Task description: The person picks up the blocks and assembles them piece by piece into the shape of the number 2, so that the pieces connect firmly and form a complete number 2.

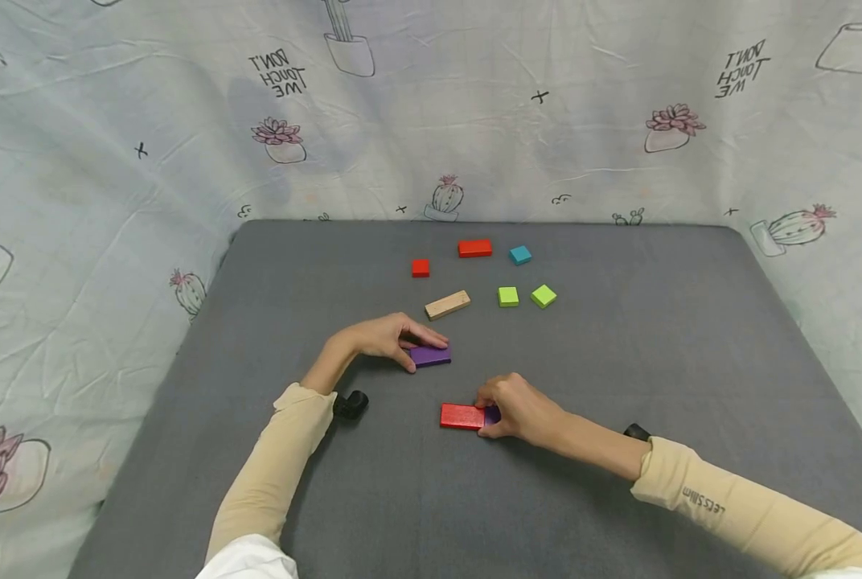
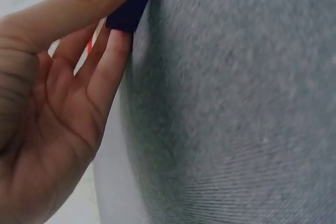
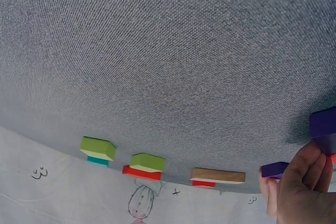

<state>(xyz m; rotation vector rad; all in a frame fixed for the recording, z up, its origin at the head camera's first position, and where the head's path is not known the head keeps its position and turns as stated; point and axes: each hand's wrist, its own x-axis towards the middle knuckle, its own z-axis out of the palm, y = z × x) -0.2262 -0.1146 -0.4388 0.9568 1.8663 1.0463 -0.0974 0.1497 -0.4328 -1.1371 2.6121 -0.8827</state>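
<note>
My left fingers [image 1: 427, 332] pinch a flat purple rectangular block [image 1: 431, 356]; my right fingers [image 1: 486, 393] pinch a part-hidden purple block [image 1: 492, 416], a glossy red rectangular block [image 1: 462, 416] just left. Apparent step: aligning; next likely requires steady placement.

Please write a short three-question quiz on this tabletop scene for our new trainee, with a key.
1. What colour is the pinched block in the grip of the left hand?
A) red
B) purple
C) blue
2. True or false: the wooden block lies nearer the left hand than the right hand.
3. How many lime-green blocks lie on the grey table?

Key: 1. B, purple. 2. True. 3. Two.
</note>
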